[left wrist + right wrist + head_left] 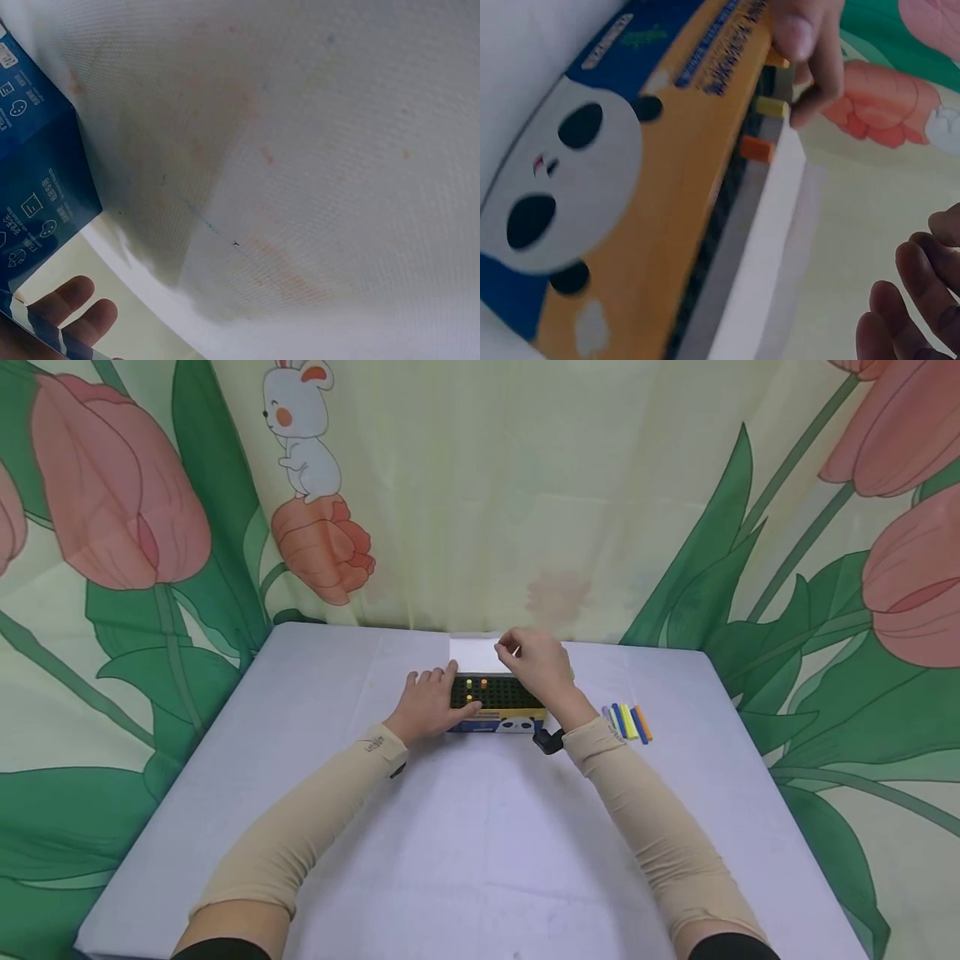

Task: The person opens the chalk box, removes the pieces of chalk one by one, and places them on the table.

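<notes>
A pen box (487, 725) with a panda on its blue and orange front stands on the table, its dark, holed top facing up. Two yellow pens and an orange pen (757, 148) poke out of the holes near the left end. My left hand (427, 702) grips that end, thumb over the front edge; the left wrist view catches two fingertips beyond the blue side. Above the box's back right part hovers my right hand (536, 664), its fingers loosely bent. Nothing shows between those fingers (919, 292) in the right wrist view.
Several loose pens (628, 722) in blue, yellow and orange lie side by side right of the box. Behind the box is a white panel (472, 653). The white-clothed table (480, 843) ends at a curtain (480, 510) printed with tulips and a rabbit.
</notes>
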The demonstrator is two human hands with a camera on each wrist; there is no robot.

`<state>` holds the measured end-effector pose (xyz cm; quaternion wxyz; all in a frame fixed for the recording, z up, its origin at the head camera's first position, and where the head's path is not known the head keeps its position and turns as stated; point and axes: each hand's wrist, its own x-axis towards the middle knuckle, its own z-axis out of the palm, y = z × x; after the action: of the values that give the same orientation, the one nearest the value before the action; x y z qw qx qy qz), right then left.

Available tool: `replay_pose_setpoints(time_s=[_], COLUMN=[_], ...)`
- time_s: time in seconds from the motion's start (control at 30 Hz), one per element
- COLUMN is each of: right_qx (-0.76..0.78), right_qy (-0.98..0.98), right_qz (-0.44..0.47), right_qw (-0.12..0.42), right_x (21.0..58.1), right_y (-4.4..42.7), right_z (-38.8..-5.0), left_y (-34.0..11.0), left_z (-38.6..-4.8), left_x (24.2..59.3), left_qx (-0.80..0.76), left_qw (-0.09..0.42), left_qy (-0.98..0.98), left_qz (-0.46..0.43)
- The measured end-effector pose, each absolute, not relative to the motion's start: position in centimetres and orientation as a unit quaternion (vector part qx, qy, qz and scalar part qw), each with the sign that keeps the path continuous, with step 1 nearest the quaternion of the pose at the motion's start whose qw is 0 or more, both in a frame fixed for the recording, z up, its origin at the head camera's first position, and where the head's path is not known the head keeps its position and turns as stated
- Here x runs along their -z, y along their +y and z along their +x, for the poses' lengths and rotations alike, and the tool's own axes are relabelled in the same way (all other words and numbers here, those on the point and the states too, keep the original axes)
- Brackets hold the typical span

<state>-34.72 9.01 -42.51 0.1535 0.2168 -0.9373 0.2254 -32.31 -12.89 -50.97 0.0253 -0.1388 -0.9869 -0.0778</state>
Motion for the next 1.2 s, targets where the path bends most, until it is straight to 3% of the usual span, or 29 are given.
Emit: replay_pose_setpoints(time_s=[0.3, 0.6, 1.0, 1.2], right_qx=[-0.231, -0.225, -0.217, -0.221], right_qy=[-0.939, -0.952, -0.955, -0.952], right_qz=[0.224, 0.204, 0.204, 0.209], right_qw=[0.118, 0.046, 0.018, 0.034], right_x=[45.3, 47.5, 48.2, 48.5], right_y=[7.2, 6.5, 6.5, 6.5], right_z=[-34.9, -35.0, -34.9, -34.7], left_y=[-12.9, -12.9, -12.9, -13.0], left_z=[-32.2, -32.2, -32.4, -32.4], left_x=[50.7, 50.9, 51.1, 51.3], left_qx=[0.078, 0.078, 0.077, 0.082], left_qw=[0.029, 0.028, 0.037, 0.039], left_qy=[-0.986, -0.986, -0.986, -0.986], left_qz=[-0.141, -0.145, -0.142, -0.143])
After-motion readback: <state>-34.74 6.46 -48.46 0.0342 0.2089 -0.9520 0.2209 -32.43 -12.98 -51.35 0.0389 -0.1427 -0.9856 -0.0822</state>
